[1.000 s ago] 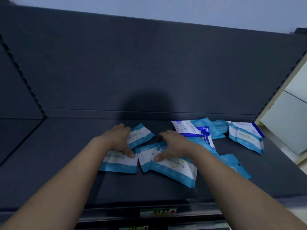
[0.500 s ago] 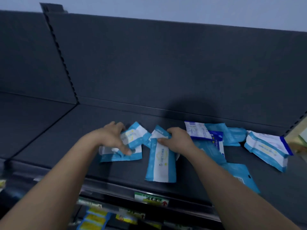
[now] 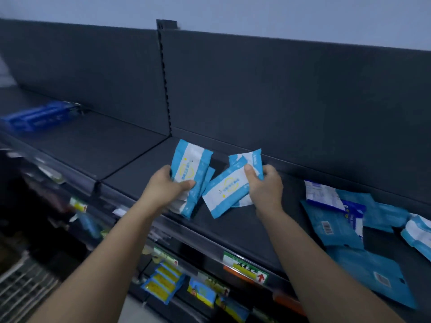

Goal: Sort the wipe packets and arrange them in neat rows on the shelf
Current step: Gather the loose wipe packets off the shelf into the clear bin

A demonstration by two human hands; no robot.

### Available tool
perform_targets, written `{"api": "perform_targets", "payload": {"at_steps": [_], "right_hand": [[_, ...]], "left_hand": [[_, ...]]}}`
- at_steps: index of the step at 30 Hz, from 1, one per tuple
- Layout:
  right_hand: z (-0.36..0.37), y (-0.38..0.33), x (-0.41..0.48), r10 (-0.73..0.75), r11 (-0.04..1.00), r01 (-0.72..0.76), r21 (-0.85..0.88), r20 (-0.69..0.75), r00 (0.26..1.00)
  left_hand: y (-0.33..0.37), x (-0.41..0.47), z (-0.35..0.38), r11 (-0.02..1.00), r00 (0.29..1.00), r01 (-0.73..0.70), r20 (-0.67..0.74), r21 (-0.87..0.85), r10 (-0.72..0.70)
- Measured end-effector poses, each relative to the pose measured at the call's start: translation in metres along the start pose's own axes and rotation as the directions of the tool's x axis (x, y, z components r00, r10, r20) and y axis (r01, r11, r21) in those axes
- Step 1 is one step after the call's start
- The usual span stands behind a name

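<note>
A dark shop shelf [image 3: 140, 164] held loose packets [image 3: 338, 220] at its right end. Over the shelf's middle, the left hand [image 3: 163, 190] clutched a bunch of wipe packets [image 3: 189, 166]; the right hand [image 3: 263, 190] clutched a second bunch [image 3: 224, 190].

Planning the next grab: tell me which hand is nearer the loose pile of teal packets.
Right. The right hand, gripping white-and-blue packets, is just left of the teal pile; the left hand, holding another stack, is farther left.
</note>
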State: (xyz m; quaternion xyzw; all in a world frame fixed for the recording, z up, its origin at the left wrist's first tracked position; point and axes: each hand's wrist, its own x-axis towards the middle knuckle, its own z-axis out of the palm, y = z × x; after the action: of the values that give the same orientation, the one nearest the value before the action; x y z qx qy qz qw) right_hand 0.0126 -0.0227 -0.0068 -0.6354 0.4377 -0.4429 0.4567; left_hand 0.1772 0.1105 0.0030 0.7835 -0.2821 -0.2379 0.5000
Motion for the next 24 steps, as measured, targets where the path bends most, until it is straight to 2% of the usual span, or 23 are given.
{"api": "perform_targets", "payload": {"at_steps": [3,7,14,24], "right_hand": [[0.043,-0.022,-0.014,0.024,0.973,-0.033,0.228,0.041,0.999],[0.104,-0.05,-0.048,0.008,0.933,-0.088,0.348,0.225,0.974],[0.225,-0.085,-0.127,-0.1,0.936,-0.038,0.349,0.368,0.924],[0.403,-0.137,-0.252,-0.244,0.929,0.033,0.37,0.541,0.805]], "left_hand": [[-0.006,-0.014,-0.029,0.978,0.987,-0.021,-0.162,-0.209,-0.013],[-0.022,-0.03,-0.083,0.958,0.94,-0.078,-0.342,-0.275,-0.021],[-0.073,-0.059,-0.202,0.946,0.831,-0.122,-0.553,-0.299,-0.068],[-0.158,-0.097,-0.385,0.966,0.679,-0.015,-0.712,-0.258,-0.18]]}}
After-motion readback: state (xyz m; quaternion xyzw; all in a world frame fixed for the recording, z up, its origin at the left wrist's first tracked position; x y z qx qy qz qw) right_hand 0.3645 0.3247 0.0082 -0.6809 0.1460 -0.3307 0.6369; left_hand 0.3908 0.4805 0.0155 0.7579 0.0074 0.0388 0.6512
